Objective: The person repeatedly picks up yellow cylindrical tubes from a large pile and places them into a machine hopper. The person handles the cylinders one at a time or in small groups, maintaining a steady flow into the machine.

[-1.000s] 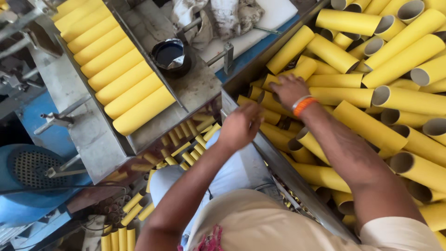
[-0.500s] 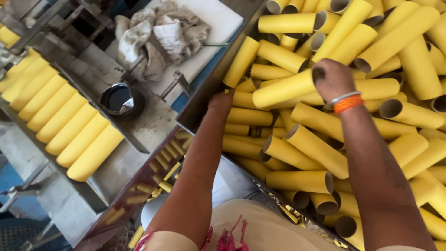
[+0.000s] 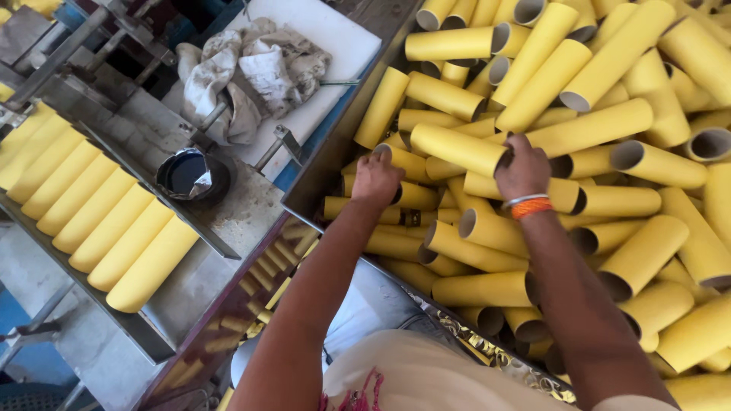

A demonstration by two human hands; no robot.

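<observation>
Both hands gripping one yellow tube (image 3: pixel 457 149) atop pile in bin (image 3: pixel 335 156), near its left edge. Left hand (image 3: pixel 377 179) curled on left end, right hand (image 3: pixel 524 169) closed on right end. Row of tubes (image 3: pixel 99 221) on metal tray (image 3: pixel 145 331) at left; black dish (image 3: pixel 190 175), rag (image 3: pixel 247 72) nearby.

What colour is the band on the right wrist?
Orange, beside a thin silvery bangle; the wristband shows best in the head view.

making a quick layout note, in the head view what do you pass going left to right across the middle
row of yellow tubes on the metal tray → black round dish → left hand → yellow tube held by both hands → right hand → heap of yellow tubes in the bin
</observation>
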